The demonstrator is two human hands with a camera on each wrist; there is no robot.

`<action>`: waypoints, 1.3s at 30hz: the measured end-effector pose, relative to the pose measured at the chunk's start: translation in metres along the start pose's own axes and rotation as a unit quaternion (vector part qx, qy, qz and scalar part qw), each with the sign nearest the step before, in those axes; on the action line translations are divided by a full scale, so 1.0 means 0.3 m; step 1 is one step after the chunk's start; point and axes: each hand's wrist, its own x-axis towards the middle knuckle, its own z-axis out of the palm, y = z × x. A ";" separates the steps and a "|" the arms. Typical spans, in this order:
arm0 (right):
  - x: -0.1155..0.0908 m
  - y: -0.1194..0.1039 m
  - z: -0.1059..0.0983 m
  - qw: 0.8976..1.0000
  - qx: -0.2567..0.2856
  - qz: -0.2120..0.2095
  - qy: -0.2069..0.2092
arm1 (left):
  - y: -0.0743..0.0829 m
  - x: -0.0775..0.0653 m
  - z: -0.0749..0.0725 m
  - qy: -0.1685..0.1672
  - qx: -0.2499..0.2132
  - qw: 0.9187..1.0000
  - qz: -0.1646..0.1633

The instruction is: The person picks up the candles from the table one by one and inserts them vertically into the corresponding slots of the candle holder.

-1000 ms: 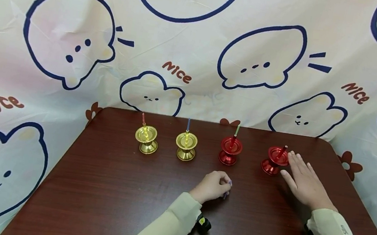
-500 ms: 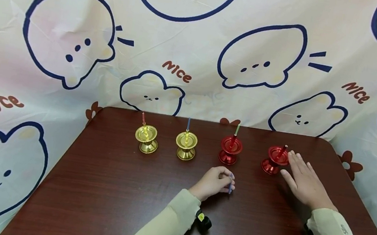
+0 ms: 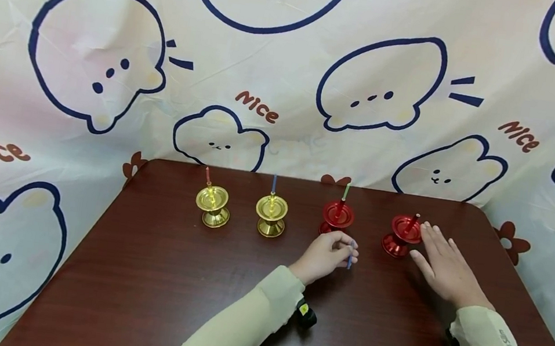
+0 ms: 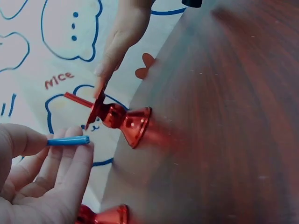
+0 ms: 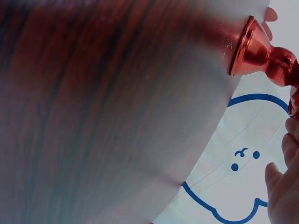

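My left hand (image 3: 323, 257) pinches a thin blue candle (image 4: 70, 140) between thumb and fingers, over the table in front of the two red holders. The right-hand red candle holder (image 3: 397, 244) has a bare red spike (image 4: 78, 100) standing up from its dish. Beside that dish, my right hand (image 3: 448, 273) lies with fingers stretched out, fingertips right at the rim. Another red holder (image 3: 338, 212) carries a green candle (image 3: 345, 192); in the head view my left hand overlaps its base.
Two gold candle holders (image 3: 216, 215) stand further left in the same row, one with a red candle (image 3: 207, 175), the other with a blue one. The dark brown table (image 3: 148, 279) ends at a printed cloth backdrop (image 3: 300, 82) behind the row.
My left hand has moved forward and slightly right with the blue candle, which has turned more upright in the head view. The right hand has stayed at the red holder.
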 end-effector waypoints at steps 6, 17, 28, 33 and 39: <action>-0.003 0.002 -0.002 1.000 -0.002 0.000 -0.001 | 0.050 0.031 0.017 0.003 -0.010 1.000 0.029; -0.001 0.005 0.001 1.000 0.002 0.004 0.002 | 0.083 0.092 0.051 0.001 0.005 0.998 0.063; 0.003 0.004 0.002 1.000 -0.001 0.006 0.000 | 0.108 0.153 0.074 0.017 0.025 0.996 0.081; 0.005 0.006 0.003 1.000 -0.002 0.008 0.001 | 0.117 0.178 0.091 0.021 0.017 0.996 0.084; 0.004 0.005 0.006 1.000 0.002 0.008 0.001 | 0.135 0.204 0.111 0.029 0.025 0.995 0.091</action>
